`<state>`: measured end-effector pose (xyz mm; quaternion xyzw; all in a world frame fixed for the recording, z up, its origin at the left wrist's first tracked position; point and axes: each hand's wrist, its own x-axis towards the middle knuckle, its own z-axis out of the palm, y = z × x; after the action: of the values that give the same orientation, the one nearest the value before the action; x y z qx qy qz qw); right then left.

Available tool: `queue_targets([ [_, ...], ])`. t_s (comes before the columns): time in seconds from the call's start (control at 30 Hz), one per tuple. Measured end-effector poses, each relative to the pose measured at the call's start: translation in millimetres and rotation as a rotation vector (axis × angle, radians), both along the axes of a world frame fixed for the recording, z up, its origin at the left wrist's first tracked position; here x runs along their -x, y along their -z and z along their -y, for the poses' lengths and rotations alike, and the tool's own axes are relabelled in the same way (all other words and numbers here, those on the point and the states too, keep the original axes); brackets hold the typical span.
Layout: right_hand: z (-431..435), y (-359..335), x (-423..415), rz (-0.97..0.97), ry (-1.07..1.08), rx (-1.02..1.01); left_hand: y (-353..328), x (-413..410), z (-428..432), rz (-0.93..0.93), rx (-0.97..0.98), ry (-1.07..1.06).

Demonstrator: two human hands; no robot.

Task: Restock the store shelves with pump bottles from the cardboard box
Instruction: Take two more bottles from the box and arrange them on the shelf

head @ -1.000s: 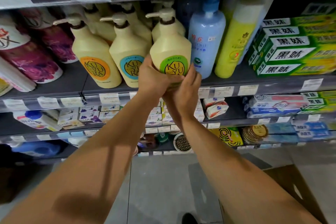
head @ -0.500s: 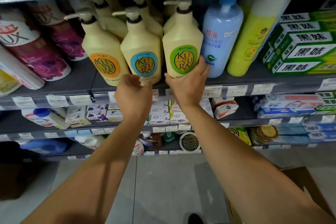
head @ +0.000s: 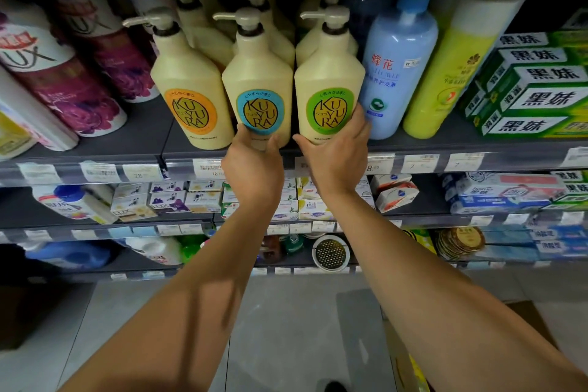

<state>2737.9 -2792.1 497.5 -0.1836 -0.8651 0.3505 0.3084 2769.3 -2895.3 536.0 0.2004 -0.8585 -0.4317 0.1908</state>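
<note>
Head view, centre frame, left hand [head: 253, 169] gripping blue-label pump bottle [head: 257, 79] at base, right hand [head: 334, 159] gripping green-label pump bottle [head: 329, 83], both standing on shelf [head: 127, 140], long axes vertical, spouts pointing frame-left.

Arms out; L hand [head: 253, 169] grips blue-label bottle [head: 257, 73], R hand [head: 334, 159] green-label bottle [head: 329, 73].

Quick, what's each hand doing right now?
Left hand: grips the base of the blue-label pump bottle.
Right hand: grips the base of the green-label pump bottle.

Bare left forearm [head: 191, 296], bare right forearm [head: 445, 296], dark shoe toe [head: 334, 387]
</note>
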Motion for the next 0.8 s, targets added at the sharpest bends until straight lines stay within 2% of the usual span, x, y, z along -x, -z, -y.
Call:
queue_targets([
  [0.37,-4,5,0,0.001,0.015,-0.046,17,9,3,-0.058,-0.014,0.012],
  [0.57,-13,12,-4,0.005,-0.050,-0.007,30,20,2,-0.012,0.134,-0.106],
  [0.8,-5,12,-6,-0.038,-0.003,0.046,44,29,-3,0.000,0.143,-0.124],
])
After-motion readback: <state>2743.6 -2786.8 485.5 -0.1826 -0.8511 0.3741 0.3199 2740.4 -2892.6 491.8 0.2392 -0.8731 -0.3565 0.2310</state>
